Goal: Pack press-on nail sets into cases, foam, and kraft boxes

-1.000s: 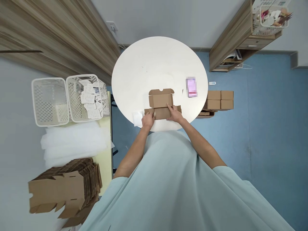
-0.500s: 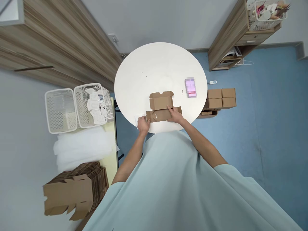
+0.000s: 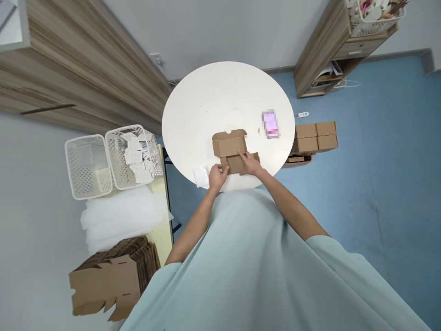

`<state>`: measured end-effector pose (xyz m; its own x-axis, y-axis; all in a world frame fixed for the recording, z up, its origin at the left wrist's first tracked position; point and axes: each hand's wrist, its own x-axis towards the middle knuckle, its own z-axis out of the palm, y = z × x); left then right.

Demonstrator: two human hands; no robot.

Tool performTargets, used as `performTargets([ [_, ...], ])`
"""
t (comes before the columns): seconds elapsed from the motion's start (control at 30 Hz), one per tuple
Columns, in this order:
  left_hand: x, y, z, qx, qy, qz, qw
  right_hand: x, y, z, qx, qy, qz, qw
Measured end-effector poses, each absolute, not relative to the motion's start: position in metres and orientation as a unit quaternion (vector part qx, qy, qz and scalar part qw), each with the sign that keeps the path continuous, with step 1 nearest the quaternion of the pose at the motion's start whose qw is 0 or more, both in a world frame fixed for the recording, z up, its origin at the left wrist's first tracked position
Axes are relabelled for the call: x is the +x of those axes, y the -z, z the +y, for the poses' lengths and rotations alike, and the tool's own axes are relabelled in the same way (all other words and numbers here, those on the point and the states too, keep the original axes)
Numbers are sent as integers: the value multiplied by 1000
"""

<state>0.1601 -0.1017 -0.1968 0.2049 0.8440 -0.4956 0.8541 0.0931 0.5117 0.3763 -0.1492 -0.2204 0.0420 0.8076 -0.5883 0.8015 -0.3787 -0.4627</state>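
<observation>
A brown cardboard box (image 3: 230,146), partly folded, lies near the front edge of the round white table (image 3: 206,87). Its lid panel stands open on the far side, with a notch in the outer edge. My left hand (image 3: 217,177) is closed on the left end of the near part, fingers bent over a folded-in flap. At the right end, my right hand (image 3: 251,165) grips the box, thumb near the body side and fingers reaching toward the lid crease. Just left of my left hand lies a flat white packet (image 3: 201,176).
A blurred pink-purple item (image 3: 270,124) lies at the table's right. To the left stand white baskets (image 3: 88,166), white wrapping sheets (image 3: 120,214) and a stack of flat cardboard blanks (image 3: 105,280). Closed brown boxes (image 3: 316,137) are piled beyond the table's right edge.
My left hand has moved right, and the box's left end flap is now folded inward. The white packet shows more fully. My right hand stays on the right end.
</observation>
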Motion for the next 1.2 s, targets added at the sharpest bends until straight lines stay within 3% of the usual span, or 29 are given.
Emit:
performTargets([
  [0.43, 169, 210, -91, 680, 108, 650, 322, 373, 213, -153, -720, -408, -561, -3],
  [0.57, 173, 211, -92, 694, 119, 641, 308, 383, 203, -174, -730, -384, -561, 72],
  [0.7, 174, 213, -92, 696, 114, 640, 304, 401, 197, -197, -822, -282, -470, 152],
  [0.93, 177, 215, -90, 687, 109, 647, 312, 410, 197, -199, -856, -336, -386, 66],
  [1.2, 177, 215, -91, 688, 106, 646, 313, 388, 181, -189, -833, -348, -413, 119],
])
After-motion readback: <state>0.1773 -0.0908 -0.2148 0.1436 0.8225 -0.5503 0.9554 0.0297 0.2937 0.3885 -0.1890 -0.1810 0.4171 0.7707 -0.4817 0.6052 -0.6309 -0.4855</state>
